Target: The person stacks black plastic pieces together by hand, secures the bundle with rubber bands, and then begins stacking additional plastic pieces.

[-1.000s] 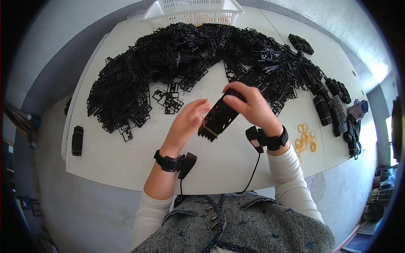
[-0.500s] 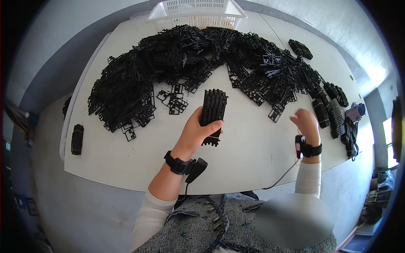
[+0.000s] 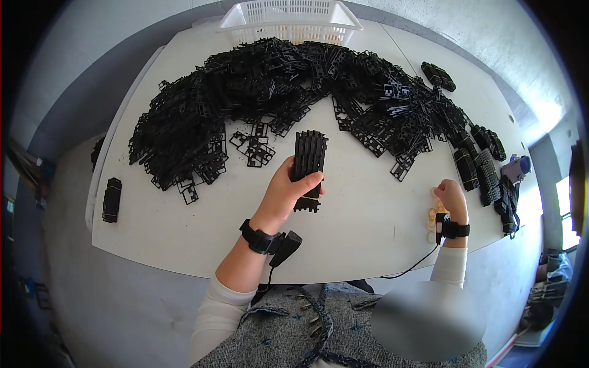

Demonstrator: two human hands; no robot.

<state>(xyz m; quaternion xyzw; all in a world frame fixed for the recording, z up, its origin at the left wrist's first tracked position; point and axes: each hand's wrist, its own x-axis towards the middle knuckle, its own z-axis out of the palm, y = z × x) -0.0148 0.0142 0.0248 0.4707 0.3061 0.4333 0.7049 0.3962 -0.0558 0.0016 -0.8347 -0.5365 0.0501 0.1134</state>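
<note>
Basket, white plastic, slotted walls: one, at the far edge of the tabletop, white. Object, purple-grey with blue end: one, near the right edge (possibly a cup; too small to tell). Floor, grey. Wall, pale.

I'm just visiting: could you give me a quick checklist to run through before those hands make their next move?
1. Left hand gripping the black stack: ok.
2. Band around the stack's lower end: ok.
3. Band around its upper end: not ok, none shows.
4. Right hand at the yellow rubber bands: ok.
5. Rubber band between its fingers: cannot tell.
</note>
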